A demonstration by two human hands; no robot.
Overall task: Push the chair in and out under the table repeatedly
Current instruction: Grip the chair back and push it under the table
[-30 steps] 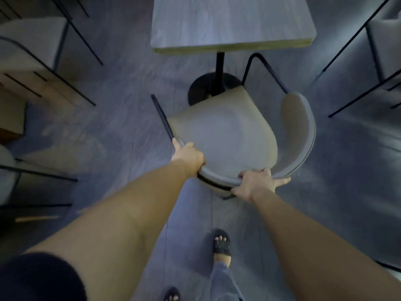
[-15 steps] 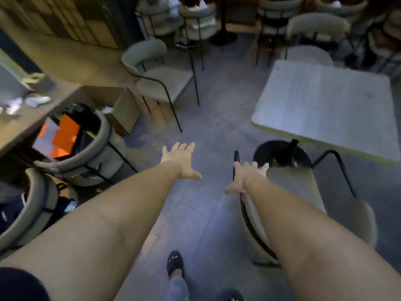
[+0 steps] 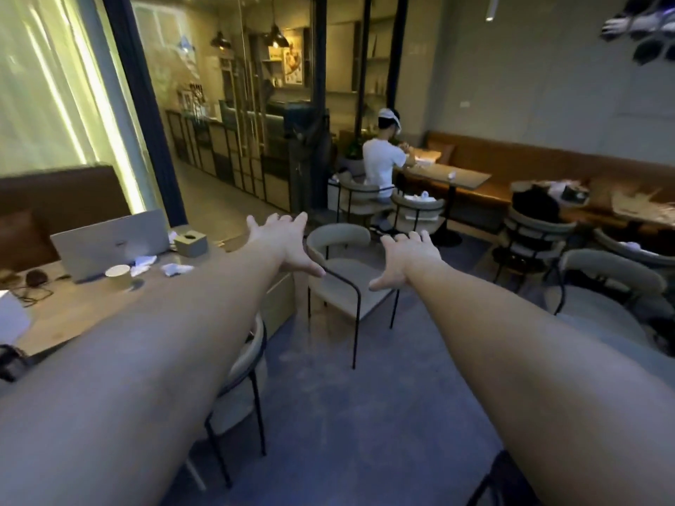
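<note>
Both bare arms are reaching forward, left hand (image 3: 283,246) and right hand (image 3: 409,259) spread wide, holding nothing, above a beige cushioned chair with black metal legs (image 3: 347,283).

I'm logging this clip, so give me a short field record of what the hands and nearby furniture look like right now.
setting: cafe interior, dim light
left hand: open, fingers spread, holding nothing
right hand: open, fingers spread, holding nothing
chair ahead: beige seat, black frame, standing free on the floor, untouched
table at left: carries a laptop, a paper cup and a tissue box
seated person: at a far table, back turned
</note>
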